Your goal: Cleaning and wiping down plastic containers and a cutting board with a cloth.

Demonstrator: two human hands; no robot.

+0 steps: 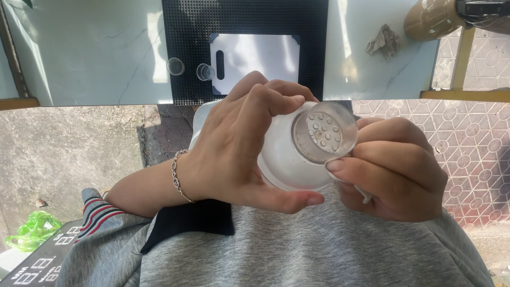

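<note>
Both hands (239, 149) (393, 170) grip, seemingly, a perforated white lid (305, 146).

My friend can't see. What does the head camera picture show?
Two hands hold a white plastic part with a clear, hole-dotted round cap: the left hand grips from above, the right hand pinches its edge. Behind is a table with a white cutting board.

Single head view, looking steeply down, close over lap; table edge (106, 98) beyond.
</note>
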